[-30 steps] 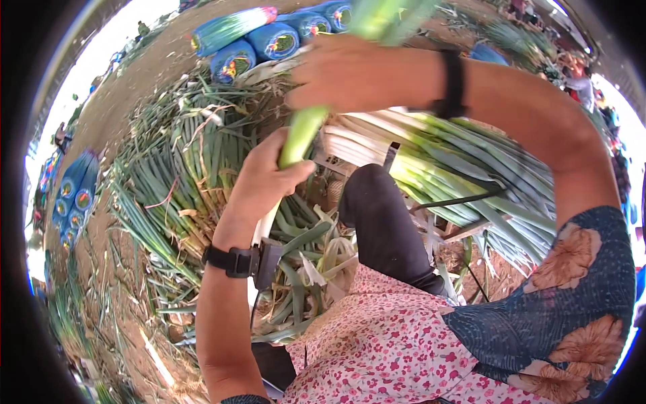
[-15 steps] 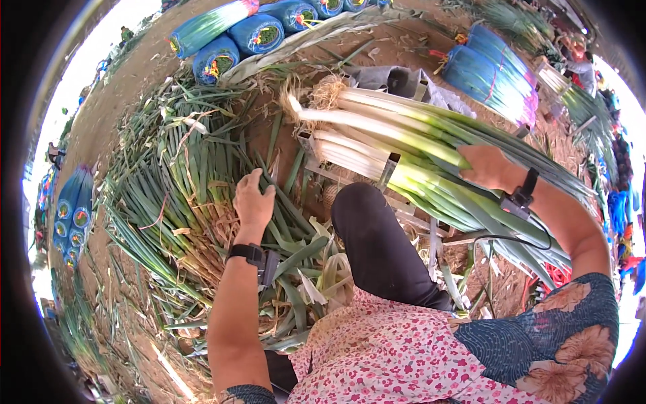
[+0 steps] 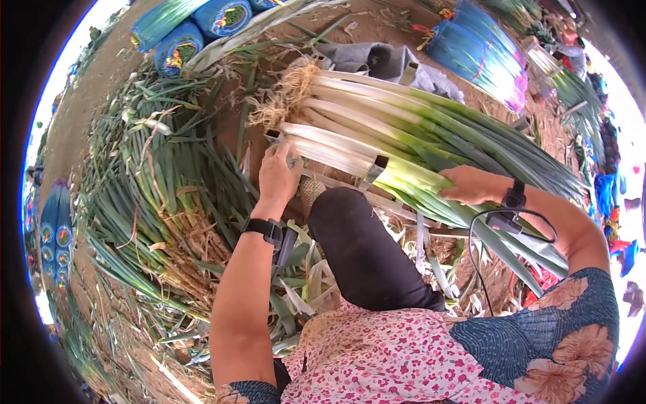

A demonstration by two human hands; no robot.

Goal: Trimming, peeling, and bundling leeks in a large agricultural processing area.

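Long green onions with white stems and bushy roots lie slantwise before me, their leaves running off to the right. Nearer to me, more white stems rest in a low metal frame with upright brackets. My left hand is at the root end of these nearer stems, its fingers curled around the ends, which it partly hides. My right hand is closed around the green part of the nearer stalks. To the left of my left hand, a heap of green onions with dry brown ends lies on the ground.
Blue-wrapped bundles lie at the far left and far right. Grey cloth lies behind the onions. My bent knee is close to the frame. A black cable hangs from my right wrist device. Peeled leaves litter the soil.
My left hand has gone from the heap up and right to the root ends of the nearer stems. My right hand has shifted slightly toward me along the leaves. The view has shifted a little.
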